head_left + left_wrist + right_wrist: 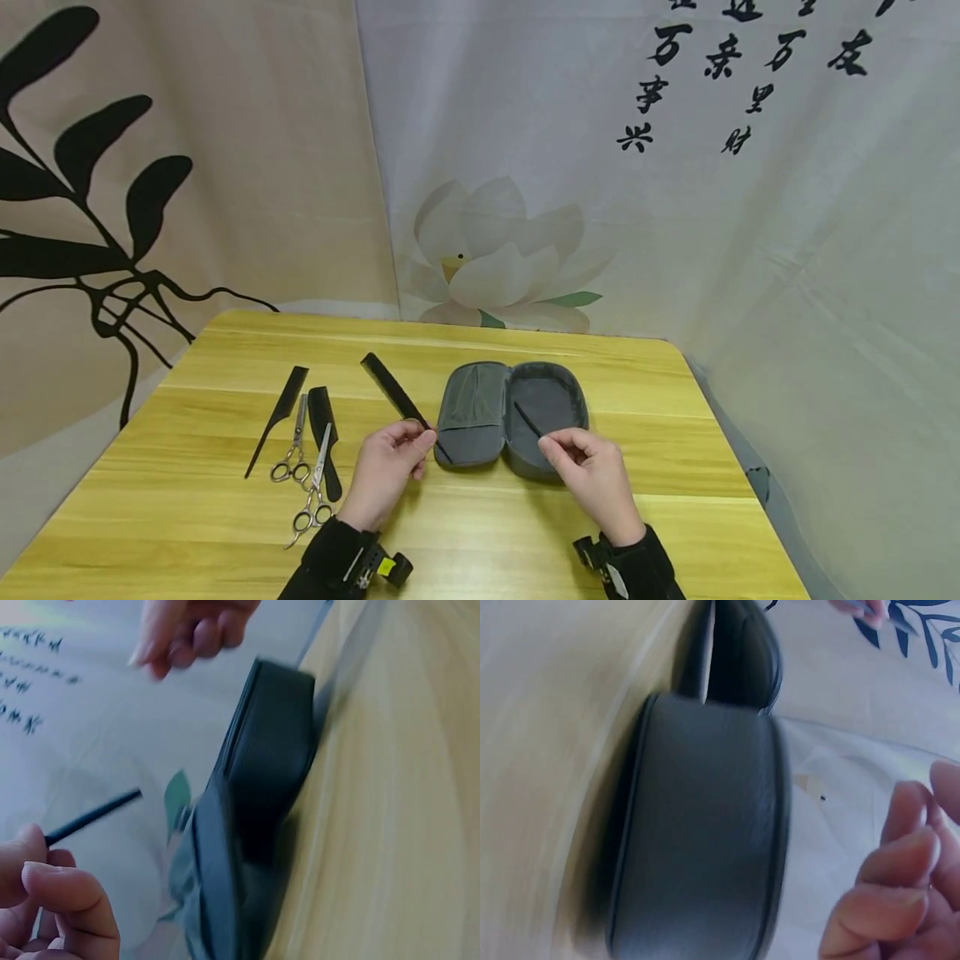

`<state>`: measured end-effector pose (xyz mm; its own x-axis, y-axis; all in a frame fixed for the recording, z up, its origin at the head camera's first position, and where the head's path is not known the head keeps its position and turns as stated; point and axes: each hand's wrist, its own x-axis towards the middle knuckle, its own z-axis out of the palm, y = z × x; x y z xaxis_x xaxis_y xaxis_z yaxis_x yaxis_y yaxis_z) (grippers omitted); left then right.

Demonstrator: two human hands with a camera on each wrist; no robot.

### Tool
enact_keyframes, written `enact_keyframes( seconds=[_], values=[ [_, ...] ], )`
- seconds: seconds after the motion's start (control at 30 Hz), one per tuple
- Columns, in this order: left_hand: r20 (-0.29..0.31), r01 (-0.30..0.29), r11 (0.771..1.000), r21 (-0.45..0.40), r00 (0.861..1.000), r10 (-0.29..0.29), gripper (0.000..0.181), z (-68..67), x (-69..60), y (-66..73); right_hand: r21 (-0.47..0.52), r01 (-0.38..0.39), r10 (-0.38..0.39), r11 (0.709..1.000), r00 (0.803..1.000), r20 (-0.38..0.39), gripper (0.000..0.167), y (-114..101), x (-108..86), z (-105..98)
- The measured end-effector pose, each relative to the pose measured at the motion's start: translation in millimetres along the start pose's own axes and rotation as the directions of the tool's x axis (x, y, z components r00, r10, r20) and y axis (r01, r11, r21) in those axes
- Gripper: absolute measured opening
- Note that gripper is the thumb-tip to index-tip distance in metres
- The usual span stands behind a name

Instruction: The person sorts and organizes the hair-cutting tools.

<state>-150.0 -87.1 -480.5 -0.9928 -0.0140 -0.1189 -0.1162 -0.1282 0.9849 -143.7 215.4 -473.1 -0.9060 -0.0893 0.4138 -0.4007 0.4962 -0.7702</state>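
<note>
My left hand (388,467) pinches a black tail comb (392,387) near its middle. Its toothed part points up and left, and its thin tail reaches over the lid of an open dark grey case (471,446). In the left wrist view, the tail (94,816) sticks out past my fingers. Over the case's deeper half, my right hand (592,475) has its thumb and fingers bent close together. A thin black stick (527,417) shows by those fingertips. Neither wrist view shows it, so I cannot tell whether it is held or lies in the case.
Left on the wooden table (525,542) lie a black tail comb (287,396), another black comb (321,408) and two metal scissors, one pair (298,433) partly beside the other pair (318,479). Printed curtains (510,125) hang behind the table.
</note>
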Motion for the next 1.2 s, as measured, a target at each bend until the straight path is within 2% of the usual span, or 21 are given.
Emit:
enact_keyframes(
  seconds=[0.1, 0.2, 0.3, 0.43, 0.53, 0.6, 0.73, 0.83, 1.03, 1.2],
  values=[
    [0.034, -0.005, 0.999, -0.035, 0.999, 0.006, 0.024, 14.3, -4.5, -4.1, 0.061, -0.055, 0.050, 0.997, 0.996, 0.075, 0.005, -5, -2.1, 2],
    [0.070, 0.003, 0.999, -0.038, 0.998, 0.000, 0.027, 24.9, -8.9, -8.5, 0.104, -0.117, 0.098, 0.988, 0.980, 0.172, 0.011, -10, -4.5, 5],
    [0.106, 0.020, 1.000, -0.020, 0.994, -0.018, 0.027, 33.5, -13.9, -13.4, 0.145, -0.148, 0.102, 0.978, 0.953, 0.286, 0.017, -15, -6.8, 9],
    [0.155, 0.009, 1.000, 0.014, 0.988, -0.011, 0.027, 42.1, -18.8, -18.0, 0.205, -0.143, 0.045, 0.968, 0.905, 0.423, 0.025, -19, -9.6, 15],
    [0.175, -0.014, 0.999, 0.035, 0.985, 0.008, 0.025, 45.9, -20.1, -20.3, 0.238, -0.156, 0.025, 0.959, 0.879, 0.477, 0.026, -20, -11.1, 18],
    [0.186, -0.022, 0.999, 0.036, 0.983, 0.015, 0.024, 47.6, -20.0, -21.6, 0.242, -0.165, 0.030, 0.956, 0.877, 0.480, 0.025, -21, -11.6, 20],
    [0.222, -0.036, 0.998, 0.044, 0.975, 0.026, 0.024, 49.9, -20.0, -23.0, 0.210, -0.141, 0.037, 0.967, 0.902, 0.431, 0.018, -19, -11.3, 24],
    [0.249, -0.051, 0.997, 0.061, 0.968, 0.034, 0.025, 51.1, -20.5, -24.3, 0.201, -0.109, 0.017, 0.973, 0.911, 0.412, 0.015, -19, -11.2, 28],
    [0.268, -0.069, 0.995, 0.071, 0.962, 0.048, 0.025, 50.0, -19.7, -30.0, 0.203, -0.084, -0.012, 0.976, 0.902, 0.431, 0.015, -17, -12.2, 32],
    [0.313, -0.083, 0.994, 0.068, 0.948, 0.058, 0.024, 47.0, -19.3, -31.7, 0.194, -0.087, -0.012, 0.977, 0.889, 0.458, 0.017, -17, -12.2, 32]
  ],
)
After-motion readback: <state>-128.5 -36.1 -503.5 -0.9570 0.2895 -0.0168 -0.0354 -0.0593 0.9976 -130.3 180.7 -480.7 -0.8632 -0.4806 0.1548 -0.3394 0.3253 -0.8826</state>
